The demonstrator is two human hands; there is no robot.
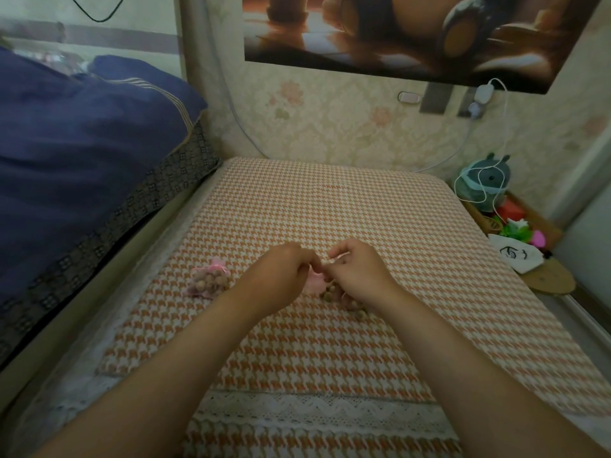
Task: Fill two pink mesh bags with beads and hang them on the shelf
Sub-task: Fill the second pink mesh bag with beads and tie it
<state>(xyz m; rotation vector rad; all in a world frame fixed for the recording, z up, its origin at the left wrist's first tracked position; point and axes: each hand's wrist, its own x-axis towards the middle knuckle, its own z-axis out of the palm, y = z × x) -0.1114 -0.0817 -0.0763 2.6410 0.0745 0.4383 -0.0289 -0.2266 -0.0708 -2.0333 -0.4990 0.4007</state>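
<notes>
Left hand (pixel 281 271), head view: fingers curled, pinching the mouth of the unfilled pink bag (pixel 312 281). The bag sits between both hands and touches each. Right hand (pixel 358 274) is curled too, its fingertips meeting the left's at the bag mouth; can't tell whether it pinches mesh or a bead. Loose beads (pixel 344 300) lie just under the right wrist, so the right hand is the nearer feeder. Filled pink bag (pixel 208 280) lies on the houndstooth cloth (pixel 330 200), left of the left hand and apart from it. No shelf identifiable.
</notes>
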